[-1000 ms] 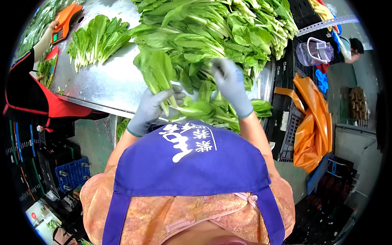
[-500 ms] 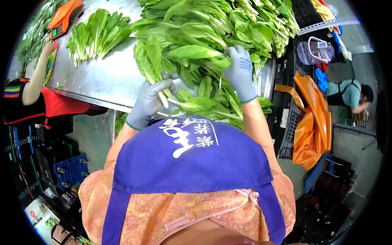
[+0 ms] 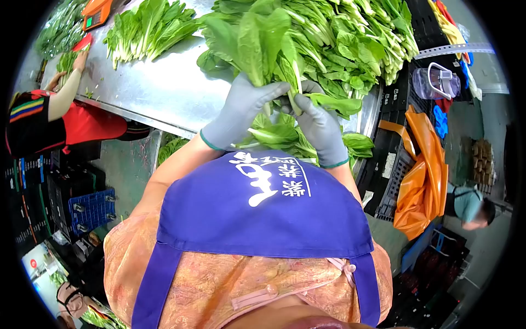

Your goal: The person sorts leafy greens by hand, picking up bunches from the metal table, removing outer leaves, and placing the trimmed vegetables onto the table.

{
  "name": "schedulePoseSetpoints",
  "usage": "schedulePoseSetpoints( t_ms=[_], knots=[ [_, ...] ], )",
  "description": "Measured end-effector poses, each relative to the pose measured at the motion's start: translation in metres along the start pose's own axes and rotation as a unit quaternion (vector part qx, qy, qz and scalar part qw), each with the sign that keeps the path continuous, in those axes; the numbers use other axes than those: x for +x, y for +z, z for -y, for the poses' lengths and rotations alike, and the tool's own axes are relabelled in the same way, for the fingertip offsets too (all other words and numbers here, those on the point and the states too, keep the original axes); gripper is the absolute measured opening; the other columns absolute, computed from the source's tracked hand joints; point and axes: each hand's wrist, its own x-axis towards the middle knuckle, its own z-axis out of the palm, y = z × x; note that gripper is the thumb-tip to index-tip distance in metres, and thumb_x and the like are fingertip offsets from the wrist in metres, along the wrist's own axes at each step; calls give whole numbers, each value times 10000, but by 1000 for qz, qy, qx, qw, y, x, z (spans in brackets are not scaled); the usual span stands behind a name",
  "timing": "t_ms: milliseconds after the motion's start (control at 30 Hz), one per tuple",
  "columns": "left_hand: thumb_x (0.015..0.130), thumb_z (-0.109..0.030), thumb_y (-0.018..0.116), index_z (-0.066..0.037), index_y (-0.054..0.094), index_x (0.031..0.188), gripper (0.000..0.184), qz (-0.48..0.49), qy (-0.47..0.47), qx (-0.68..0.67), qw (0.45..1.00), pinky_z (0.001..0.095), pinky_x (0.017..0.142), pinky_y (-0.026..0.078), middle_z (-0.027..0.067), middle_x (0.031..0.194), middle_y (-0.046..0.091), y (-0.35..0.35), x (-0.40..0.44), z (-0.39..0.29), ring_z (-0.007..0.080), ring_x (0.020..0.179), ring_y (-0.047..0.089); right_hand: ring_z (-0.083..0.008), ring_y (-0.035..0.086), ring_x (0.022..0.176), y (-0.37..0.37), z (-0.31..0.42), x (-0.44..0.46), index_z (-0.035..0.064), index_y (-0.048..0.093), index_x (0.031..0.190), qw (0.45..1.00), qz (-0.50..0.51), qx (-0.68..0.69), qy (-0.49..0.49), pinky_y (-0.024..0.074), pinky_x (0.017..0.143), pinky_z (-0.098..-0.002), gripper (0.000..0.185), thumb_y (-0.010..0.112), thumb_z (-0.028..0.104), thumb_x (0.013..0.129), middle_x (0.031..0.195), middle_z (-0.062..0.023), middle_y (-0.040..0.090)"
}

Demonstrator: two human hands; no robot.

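Observation:
My left hand (image 3: 233, 112), in a grey glove, is closed around the stems of some leafy greens (image 3: 257, 49), whose leaves point away from me. Close beside it, my gloved right hand (image 3: 322, 131) pinches at the stems, with a leafy green stalk (image 3: 335, 103) sticking out to its right. Its fingertips are partly hidden. Behind both hands lies a big heap of leafy greens (image 3: 329, 41) on the metal table (image 3: 148, 90). Loose greens (image 3: 276, 136) lie under my wrists, near the table's edge.
A separate bunch of greens (image 3: 148, 30) and an orange scale (image 3: 97, 13) stand to the left. At the far left a co-worker in a red apron (image 3: 93, 123) handles greens. Black crates (image 3: 386, 118), orange plastic sheeting (image 3: 422, 181) and a clear jug (image 3: 435, 82) flank my right side.
My right hand has come down and left from the heap to meet my left hand. My left hand has moved up and right, lifting its greens. The co-worker at right has shifted lower in view.

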Motion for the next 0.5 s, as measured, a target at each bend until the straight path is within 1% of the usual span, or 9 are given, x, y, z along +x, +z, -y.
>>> schedulePoseSetpoints(
  t_ms=[33, 67, 200, 300, 333, 367, 433, 467, 500],
  knots=[
    [863, -77, 745, -3, 578, 1224, 404, -23, -4, 16, 1000, 285, 769, 547, 77, 1049, 686, -1, 4, 0, 145, 914, 661, -126, 612, 930, 0, -4, 0, 8, 604, 1097, 997, 8, -69, -21, 488, 818, -281, 345, 705, 286, 919, 1007, -45, 665],
    [839, -19, 741, 1, 575, 1222, 418, -12, 41, -35, 998, 272, 761, 554, 74, 1068, 685, -2, 5, 5, 139, 917, 660, -103, 583, 895, 5, 0, -2, 0, 604, 1094, 986, -16, -158, -45, 473, 798, -258, 388, 716, 324, 911, 970, -22, 657],
    [847, -26, 715, 17, 575, 1216, 398, -22, 81, -33, 996, 271, 762, 546, 76, 1058, 684, -7, 5, 9, 136, 894, 657, -90, 557, 839, -3, -3, -1, 4, 603, 1104, 970, -19, -235, -59, 465, 756, -253, 375, 722, 303, 912, 926, -24, 635],
    [844, -44, 699, 42, 590, 1186, 368, -39, 111, -27, 993, 266, 744, 536, 79, 1015, 690, -9, 4, 6, 133, 860, 655, -85, 567, 848, 10, 6, -4, 1, 619, 1068, 980, -12, -185, -67, 472, 748, -261, 308, 717, 252, 919, 933, -17, 637],
    [840, -40, 695, 40, 589, 1189, 373, -44, 116, -36, 992, 276, 758, 538, 80, 1020, 689, -14, 9, 6, 140, 873, 656, -105, 591, 836, 4, 3, -5, 23, 621, 1073, 971, -20, -229, -63, 479, 747, -259, 240, 703, 178, 910, 927, -45, 648],
    [836, -36, 691, 39, 588, 1192, 378, -49, 121, -45, 990, 285, 772, 539, 82, 1025, 689, -22, 12, 4, 148, 886, 657, -137, 612, 845, 0, 6, -6, 33, 619, 1085, 949, 3, -311, -48, 490, 756, -277, 239, 695, 157, 896, 932, -67, 652],
    [824, -11, 672, 36, 594, 1184, 371, -35, 209, 41, 976, 299, 826, 533, 82, 1047, 686, -35, 12, 0, 154, 928, 654, -201, 653, 864, -11, 13, -10, 52, 616, 1108, 882, 52, -468, -20, 510, 776, -313, 257, 681, 113, 867, 944, -110, 660],
    [823, -9, 670, 32, 599, 1176, 363, -47, 187, 27, 981, 298, 835, 531, 81, 1051, 685, -38, 10, -5, 152, 935, 653, -318, 654, 942, -25, 8, -13, 74, 615, 1142, 790, 120, -593, -100, 521, 809, -385, 328, 666, 101, 819, 985, -164, 652],
    [821, -11, 670, 28, 600, 1168, 356, -52, 165, -8, 985, 293, 815, 529, 73, 1027, 685, -35, 9, -13, 144, 912, 650, -315, 653, 951, -30, 3, -16, 57, 611, 1156, 760, 103, -634, -100, 522, 815, -375, 346, 670, 98, 818, 1016, -162, 652]
  ],
)
